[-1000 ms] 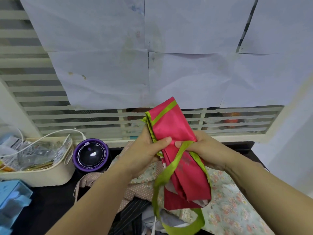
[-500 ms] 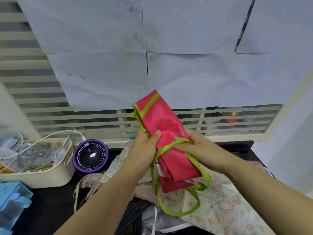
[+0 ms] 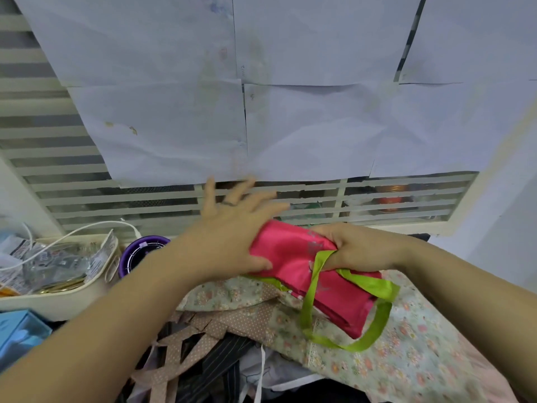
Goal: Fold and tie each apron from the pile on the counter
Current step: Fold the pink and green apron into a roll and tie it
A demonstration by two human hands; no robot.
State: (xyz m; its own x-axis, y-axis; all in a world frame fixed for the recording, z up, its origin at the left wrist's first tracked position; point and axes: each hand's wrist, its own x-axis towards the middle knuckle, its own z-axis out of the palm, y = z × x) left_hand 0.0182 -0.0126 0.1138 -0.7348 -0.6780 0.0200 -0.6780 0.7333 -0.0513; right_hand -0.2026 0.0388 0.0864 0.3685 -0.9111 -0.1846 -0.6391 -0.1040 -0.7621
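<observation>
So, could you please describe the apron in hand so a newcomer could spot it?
Below the slatted window lies a pile of aprons. Over it the right hand grips a folded apron. It alone is pink, with a lime strap looped round it.

White paper sheets (image 3: 305, 126) cover most of the window slats (image 3: 58, 158). Far L: cream basket (image 3: 58, 298) w/ plastic packets (image 3: 52, 263) inside, white cable (image 3: 87, 228) looping over its rim. Purple round tub (image 3: 136, 254) just R of basket. Blue box (image 3: 20, 330) btm L. Orange jar (image 3: 392, 199) behind slats, blurry.
</observation>
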